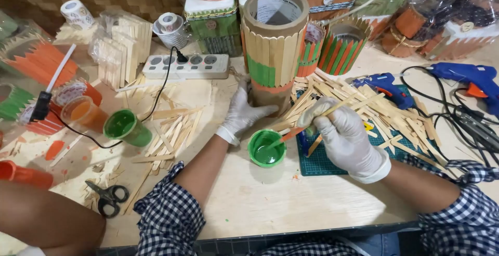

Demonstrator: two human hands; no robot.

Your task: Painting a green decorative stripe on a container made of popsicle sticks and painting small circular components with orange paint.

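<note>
- my left hand (241,114), gloved in white, presses its grip against the base of the tall cardboard cylinder (274,48) clad in craft sticks, steadying it upright on the counter (270,199); fingers lie flat on the wall rather than curled round it.
- my right hand (345,139), also gloved, pinches a thin paintbrush (306,123) in a narrow grip; the bristle end dips into the small green paint cup (266,148), which sits just below and between both hands.
- the cylinder stands just ahead of the left grip, with a green and an orange band already on its sticks.
- to do this well, i judge: load only the tip, wipe excess on the cup rim, and keep the left hand low so wet bands stay untouched.
- loose craft sticks (364,105) lie right beneath and beyond the right grip; drips there would spoil them.
- a larger green cup (126,127) sits well off to the left of the left grip.
</note>
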